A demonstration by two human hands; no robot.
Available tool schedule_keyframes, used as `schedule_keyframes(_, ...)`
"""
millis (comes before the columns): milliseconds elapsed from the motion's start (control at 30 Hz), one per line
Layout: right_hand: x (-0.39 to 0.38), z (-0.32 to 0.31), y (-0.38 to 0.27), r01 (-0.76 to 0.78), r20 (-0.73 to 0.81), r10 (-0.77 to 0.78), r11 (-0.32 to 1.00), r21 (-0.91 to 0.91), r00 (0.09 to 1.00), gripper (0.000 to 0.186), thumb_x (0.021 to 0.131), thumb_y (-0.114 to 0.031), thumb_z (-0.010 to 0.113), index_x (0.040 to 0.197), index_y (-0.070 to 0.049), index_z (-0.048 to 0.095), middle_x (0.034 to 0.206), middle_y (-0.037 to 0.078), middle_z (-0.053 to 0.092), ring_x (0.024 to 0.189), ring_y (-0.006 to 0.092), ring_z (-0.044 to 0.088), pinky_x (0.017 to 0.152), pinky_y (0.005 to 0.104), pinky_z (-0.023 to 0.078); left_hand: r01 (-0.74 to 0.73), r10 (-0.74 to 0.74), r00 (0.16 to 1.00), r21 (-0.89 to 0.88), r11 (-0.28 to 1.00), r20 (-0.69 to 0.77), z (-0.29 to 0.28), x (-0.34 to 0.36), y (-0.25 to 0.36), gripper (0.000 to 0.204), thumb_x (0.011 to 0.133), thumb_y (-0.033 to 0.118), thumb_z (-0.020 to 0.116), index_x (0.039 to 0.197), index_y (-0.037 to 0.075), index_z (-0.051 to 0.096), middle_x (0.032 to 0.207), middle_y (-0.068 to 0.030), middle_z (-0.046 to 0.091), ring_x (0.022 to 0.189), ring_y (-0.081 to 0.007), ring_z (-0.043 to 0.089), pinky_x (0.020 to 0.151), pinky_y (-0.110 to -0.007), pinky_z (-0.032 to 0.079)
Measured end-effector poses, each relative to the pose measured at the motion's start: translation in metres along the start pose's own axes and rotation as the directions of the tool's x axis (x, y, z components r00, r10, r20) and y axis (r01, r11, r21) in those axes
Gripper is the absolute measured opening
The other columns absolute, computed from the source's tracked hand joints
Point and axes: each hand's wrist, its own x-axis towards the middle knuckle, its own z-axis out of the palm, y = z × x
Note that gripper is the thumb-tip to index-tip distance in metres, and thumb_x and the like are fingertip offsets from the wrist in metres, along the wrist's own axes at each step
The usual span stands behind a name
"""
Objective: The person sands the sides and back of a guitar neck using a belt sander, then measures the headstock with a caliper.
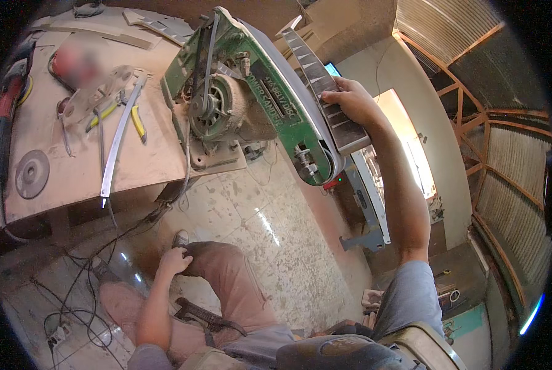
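A guitar neck (pixel 313 71) with pale triangular inlays along its dark fretboard is in my right hand (pixel 351 105). My fingers wrap its edge, and the thumb lies across the fretboard. The neck runs along the belt side of a green belt sander (pixel 269 105), close against the belt; I cannot tell whether they touch. Pale dust coats the sander's motor and pulley. My left hand (pixel 175 261) rests on my knee with nothing in it, its fingers lying loosely over the trouser leg.
The dusty workbench (pixel 60 151) holds a red angle grinder (pixel 8 111), a round disc (pixel 32 174), yellow-handled pliers (pixel 138 125) and a long metal strip (pixel 120 139). Black cables (pixel 81 296) tangle on the tiled floor at lower left. A grey metal frame (pixel 367 200) stands beyond the sander.
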Motion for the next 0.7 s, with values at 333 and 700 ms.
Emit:
schedule_keyframes(333,0.009,0.018,-0.023,-0.049,-0.083,0.033,0.978,-0.203,0.996,0.049,0.088,-0.025,0.071,0.127,0.004,0.063,0.103,0.017,0.073,0.087,0.0229,0.071,0.083,0.0369,0.053,-0.002,0.006,1.0,0.108,0.994,-0.029,-0.042,0.003,-0.029,0.056,0.087,0.042,0.069,0.129,0.004,0.065,0.128,-0.0219,0.065,0.121,-0.0366,0.061,0.104,-0.044,0.047)
schedule_keyframes(700,0.043,0.027,-0.033,-0.014,-0.081,-0.02,0.918,-0.397,0.996,0.048,0.087,-0.031,0.068,0.119,0.004,0.065,0.106,0.021,0.071,0.097,0.0305,0.069,0.086,0.039,0.051,0.031,-0.036,0.999,0.144,0.989,0.033,-0.051,-0.004,-0.02,0.058,0.089,0.044,0.068,0.134,0.008,0.062,0.133,-0.0215,0.062,0.123,-0.037,0.059,0.106,-0.045,0.046)
